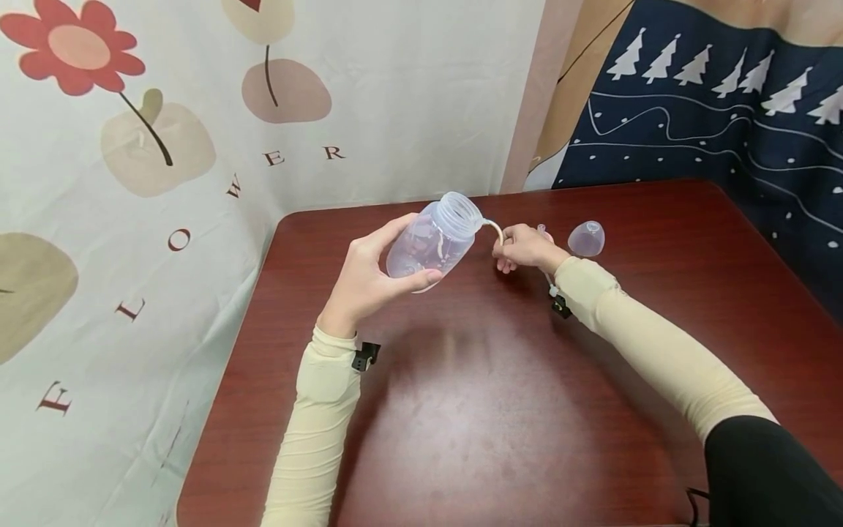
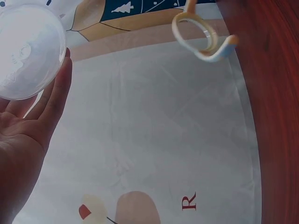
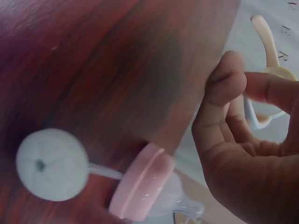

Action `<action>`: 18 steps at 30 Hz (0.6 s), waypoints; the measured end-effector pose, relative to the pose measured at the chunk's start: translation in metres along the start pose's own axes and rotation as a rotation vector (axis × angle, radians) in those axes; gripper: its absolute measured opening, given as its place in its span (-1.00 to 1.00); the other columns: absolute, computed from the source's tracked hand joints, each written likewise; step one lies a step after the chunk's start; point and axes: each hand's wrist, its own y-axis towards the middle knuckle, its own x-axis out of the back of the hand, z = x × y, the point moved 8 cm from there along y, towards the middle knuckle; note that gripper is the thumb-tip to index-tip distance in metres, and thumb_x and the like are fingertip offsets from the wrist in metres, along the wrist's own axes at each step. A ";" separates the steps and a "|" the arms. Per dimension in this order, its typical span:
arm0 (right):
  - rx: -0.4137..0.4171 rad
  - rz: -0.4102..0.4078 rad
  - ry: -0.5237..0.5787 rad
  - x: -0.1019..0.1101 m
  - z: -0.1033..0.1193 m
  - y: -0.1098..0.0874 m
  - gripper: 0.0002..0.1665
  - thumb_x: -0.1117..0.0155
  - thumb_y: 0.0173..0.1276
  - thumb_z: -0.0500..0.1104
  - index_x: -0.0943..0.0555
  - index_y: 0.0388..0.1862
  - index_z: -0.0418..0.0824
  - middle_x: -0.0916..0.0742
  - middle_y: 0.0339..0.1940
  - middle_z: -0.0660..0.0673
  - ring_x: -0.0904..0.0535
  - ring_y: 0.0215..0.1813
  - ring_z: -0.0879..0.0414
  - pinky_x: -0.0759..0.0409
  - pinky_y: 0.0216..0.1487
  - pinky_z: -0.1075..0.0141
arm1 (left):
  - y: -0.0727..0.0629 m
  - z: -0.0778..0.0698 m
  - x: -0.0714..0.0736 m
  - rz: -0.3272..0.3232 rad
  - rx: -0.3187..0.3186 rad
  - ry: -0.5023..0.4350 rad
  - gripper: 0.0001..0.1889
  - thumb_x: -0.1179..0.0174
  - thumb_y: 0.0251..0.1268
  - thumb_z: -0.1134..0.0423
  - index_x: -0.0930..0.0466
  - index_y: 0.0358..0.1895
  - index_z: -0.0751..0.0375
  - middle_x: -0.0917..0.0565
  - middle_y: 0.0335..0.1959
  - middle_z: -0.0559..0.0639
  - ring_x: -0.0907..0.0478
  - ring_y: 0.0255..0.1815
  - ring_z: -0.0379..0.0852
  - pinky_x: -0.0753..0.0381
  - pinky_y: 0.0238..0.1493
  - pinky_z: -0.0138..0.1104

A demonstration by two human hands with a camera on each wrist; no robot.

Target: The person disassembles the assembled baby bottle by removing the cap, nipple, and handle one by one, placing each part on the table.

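My left hand (image 1: 362, 278) grips a translucent baby bottle (image 1: 424, 245), its fingers behind and thumb along the near side. The bottle is tilted above the table, uncapped, its threaded mouth facing up and right. In the left wrist view its round base (image 2: 30, 51) shows. My right hand (image 1: 527, 247) pinches a cream handle ring (image 1: 494, 228) close beside the bottle's mouth. The left wrist view shows this ring (image 2: 211, 37) with its curved arms. Under the right wrist lies a pink collar (image 3: 140, 182) with a clear nipple (image 3: 180, 198), joined by a thin straw (image 3: 105, 170) to a white ball (image 3: 52, 163).
A clear dome cap (image 1: 586, 239) stands on the dark red table (image 1: 461, 410), right of my right hand. Behind the table hang a pale flower-print curtain (image 1: 408, 95) and a navy cloth (image 1: 691, 124) with white trees.
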 end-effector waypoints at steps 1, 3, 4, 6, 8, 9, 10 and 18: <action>-0.015 0.017 -0.009 -0.001 -0.003 0.001 -0.85 -0.14 0.50 -0.34 -0.54 -0.09 -0.45 -0.75 -0.53 -0.10 -0.64 -0.53 0.22 -0.62 -0.43 0.46 | 0.000 0.000 0.000 -0.002 0.000 0.002 -0.27 -0.67 0.06 0.18 -0.63 0.37 0.07 -0.78 0.09 -0.08 -0.72 -0.09 -0.14 -0.70 -0.06 -0.27; -0.041 0.048 -0.018 -0.003 -0.009 0.002 -0.84 -0.14 0.50 -0.33 -0.54 -0.08 -0.46 -0.75 -0.53 -0.09 -0.63 -0.53 0.23 -0.61 -0.43 0.46 | 0.000 0.000 0.001 -0.008 -0.006 0.009 -0.27 -0.68 0.05 0.19 -0.63 0.37 0.08 -0.78 0.09 -0.08 -0.72 -0.08 -0.14 -0.70 -0.05 -0.27; -0.048 0.062 -0.012 -0.004 -0.011 0.003 -0.83 -0.14 0.50 -0.34 -0.55 -0.07 -0.47 -0.75 -0.53 -0.10 -0.64 -0.53 0.23 -0.61 -0.42 0.46 | 0.000 0.000 0.001 -0.010 -0.009 0.011 -0.27 -0.68 0.05 0.19 -0.63 0.37 0.08 -0.79 0.09 -0.07 -0.72 -0.08 -0.13 -0.70 -0.05 -0.27; -0.054 0.087 0.008 -0.005 -0.015 0.003 -0.81 -0.13 0.52 -0.34 -0.54 -0.05 -0.50 -0.75 -0.52 -0.10 -0.64 -0.52 0.24 -0.62 -0.42 0.46 | 0.000 0.000 0.002 -0.014 -0.013 0.015 -0.27 -0.68 0.04 0.19 -0.63 0.37 0.08 -0.79 0.09 -0.07 -0.73 -0.07 -0.13 -0.69 -0.04 -0.29; -0.055 0.113 0.027 -0.007 -0.017 0.004 -0.79 -0.13 0.53 -0.34 -0.54 -0.03 -0.52 -0.76 -0.51 -0.09 -0.65 -0.51 0.24 -0.62 -0.41 0.46 | 0.000 0.000 0.003 -0.014 -0.014 0.013 -0.27 -0.68 0.04 0.20 -0.63 0.37 0.08 -0.79 0.09 -0.07 -0.73 -0.07 -0.12 -0.69 -0.04 -0.29; -0.057 0.122 0.037 -0.008 -0.018 0.004 -0.79 -0.12 0.54 -0.35 -0.54 -0.03 -0.53 -0.75 -0.52 -0.09 -0.66 -0.51 0.25 -0.62 -0.40 0.47 | 0.000 0.000 0.003 -0.013 -0.012 0.012 -0.27 -0.68 0.04 0.19 -0.63 0.37 0.07 -0.79 0.09 -0.07 -0.73 -0.07 -0.12 -0.69 -0.04 -0.30; -0.059 0.133 0.046 -0.009 -0.019 0.005 -0.79 -0.13 0.54 -0.35 -0.55 -0.02 -0.54 -0.75 -0.52 -0.09 -0.66 -0.50 0.25 -0.62 -0.40 0.47 | 0.000 0.000 0.003 -0.011 -0.009 0.010 -0.27 -0.67 0.05 0.19 -0.63 0.37 0.07 -0.79 0.09 -0.07 -0.73 -0.07 -0.12 -0.69 -0.04 -0.30; -0.067 0.136 0.095 -0.011 -0.025 0.008 -0.84 -0.17 0.54 -0.37 -0.48 -0.02 -0.47 -0.72 -0.53 -0.05 -0.64 -0.52 0.27 -0.59 -0.45 0.48 | 0.001 0.001 0.002 -0.008 -0.007 0.005 -0.27 -0.67 0.05 0.20 -0.63 0.37 0.08 -0.79 0.09 -0.06 -0.73 -0.06 -0.12 -0.70 -0.03 -0.24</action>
